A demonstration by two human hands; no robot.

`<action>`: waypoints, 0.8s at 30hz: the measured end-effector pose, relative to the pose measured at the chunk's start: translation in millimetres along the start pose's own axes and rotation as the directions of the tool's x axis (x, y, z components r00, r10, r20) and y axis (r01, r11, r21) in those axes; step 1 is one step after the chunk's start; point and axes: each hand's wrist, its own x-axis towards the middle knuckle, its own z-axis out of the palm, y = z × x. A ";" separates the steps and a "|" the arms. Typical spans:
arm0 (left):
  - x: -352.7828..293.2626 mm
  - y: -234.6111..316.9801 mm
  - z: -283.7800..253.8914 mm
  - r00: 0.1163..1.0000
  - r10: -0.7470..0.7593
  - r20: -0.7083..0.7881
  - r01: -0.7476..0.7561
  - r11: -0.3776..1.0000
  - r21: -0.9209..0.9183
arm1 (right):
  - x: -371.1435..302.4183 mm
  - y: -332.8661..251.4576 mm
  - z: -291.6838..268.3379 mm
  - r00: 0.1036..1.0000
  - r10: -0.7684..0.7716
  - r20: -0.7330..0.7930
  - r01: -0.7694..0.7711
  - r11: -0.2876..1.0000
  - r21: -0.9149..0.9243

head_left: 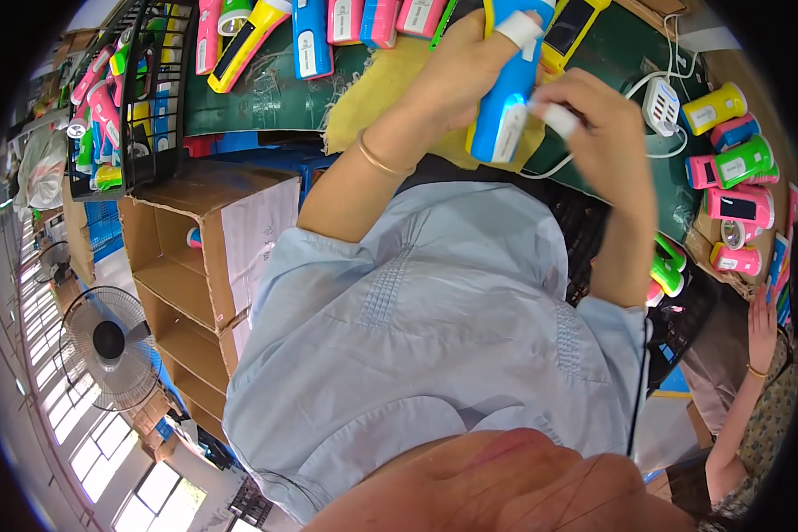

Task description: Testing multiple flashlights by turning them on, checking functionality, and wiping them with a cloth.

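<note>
My left hand (465, 71) grips a blue flashlight (504, 102) with a yellow trim, held upright over a yellow cloth (377, 93) on the green table (266, 97); one fingertip is wrapped in white tape. My right hand (605, 133) pinches a small white plug (554, 115) against the flashlight's side. A white cable (550, 167) runs from under that hand toward a white multi-port charger (661, 106). My light-blue shirt fills the middle of the view.
Pink, yellow and blue flashlights (310, 35) lie along the table's far edge, more at the right (740, 164). A black wire rack (142, 97) and an open cardboard box (195, 257) stand left, a fan (106, 341) below. Another person's hand (761, 324) is at right.
</note>
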 end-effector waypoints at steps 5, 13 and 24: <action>-7.3 36.9 8.5 0.822 0.493 0.286 -0.540 0.834 0.116 | -23.3 -18.8 -6.9 0.986 0.003 0.165 -0.033 0.982 0.183; 1.7 -4.6 5.3 0.952 0.261 0.162 -0.126 0.812 -0.569 | -65.2 10.0 32.1 0.796 -0.600 -0.074 0.569 0.785 -0.245; -34.6 -17.4 11.2 0.832 0.499 0.244 -0.554 0.719 0.418 | -48.3 29.7 53.4 0.948 0.259 -0.186 -0.162 0.893 0.421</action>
